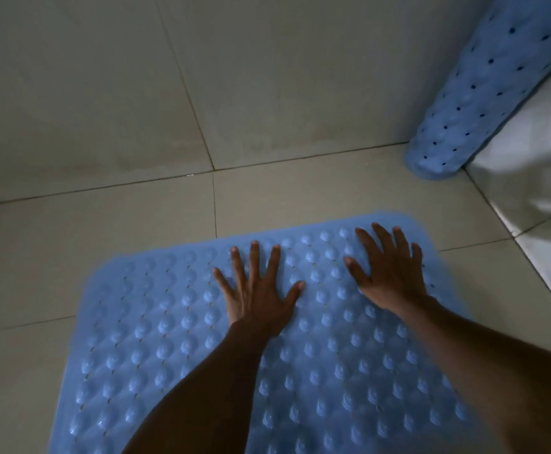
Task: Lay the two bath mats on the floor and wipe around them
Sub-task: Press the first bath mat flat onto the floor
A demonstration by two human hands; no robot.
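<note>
A blue bath mat (pixel 156 339) with rows of raised bumps lies flat on the tiled floor, filling the lower middle of the view. My left hand (pixel 257 290) presses on it near its far edge with the fingers spread and straight. My right hand (pixel 388 270) lies flat on the mat's far right corner, fingers spread too. A second blue mat (pixel 483 90), dotted with small holes, stands rolled up and leaning in the corner at the upper right, its lower end on the floor.
Beige floor tiles (pixel 71 244) surround the mat on the left and far side. A tiled wall (pixel 267 77) rises just beyond the mat. A white surface (pixel 536 152) runs along the right edge beside the rolled mat.
</note>
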